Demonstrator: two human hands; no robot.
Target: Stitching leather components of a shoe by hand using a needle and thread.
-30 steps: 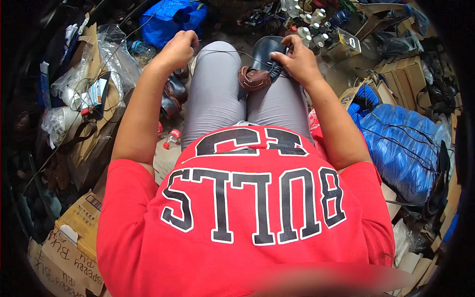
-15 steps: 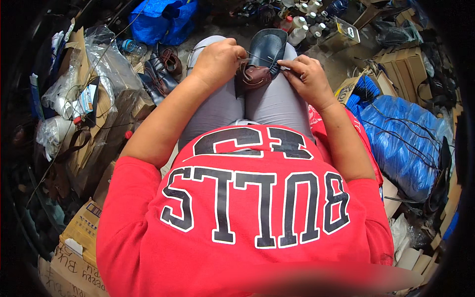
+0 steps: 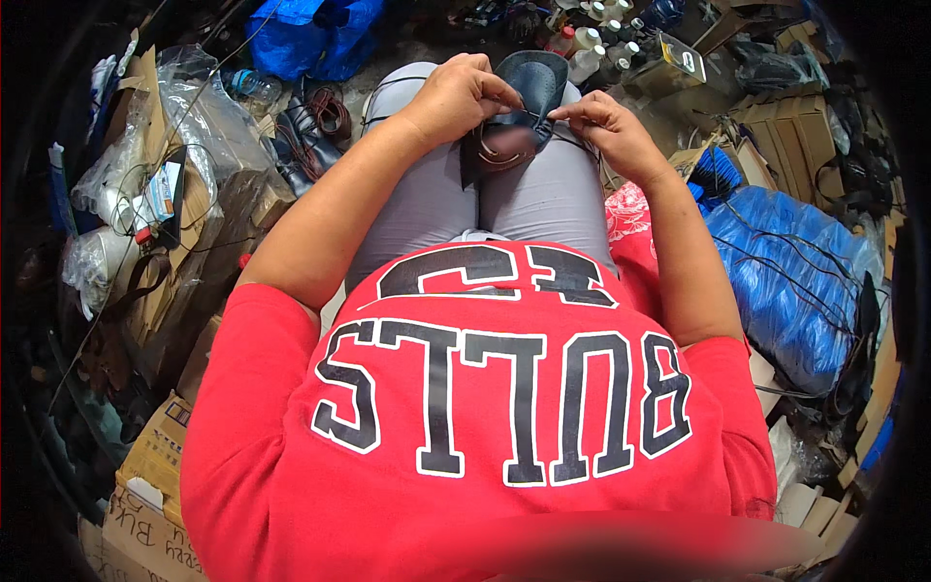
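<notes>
A shoe with a brown leather part and a dark, raised flap rests across my grey-trousered knees. My left hand is above its left side, thumb and forefinger pinched together at the shoe's opening on a thin dark cord. On the other side, my right hand pinches a fine strand close to the shoe's right edge, its other fingers curled. The strands are too thin to follow fully, and part of the brown leather is smeared by motion.
Dark lace-up shoes lie to the left, below a blue bag. White-capped bottles stand ahead, beside a rectangular can. Plastic-wrapped blue goods sit at right. Cardboard is piled at lower left.
My left hand has moved right, in over the shoe's opening, with its fingertips nearer my right hand. The right hand has shifted slightly up, and the shoe's brown part has moved a little.
</notes>
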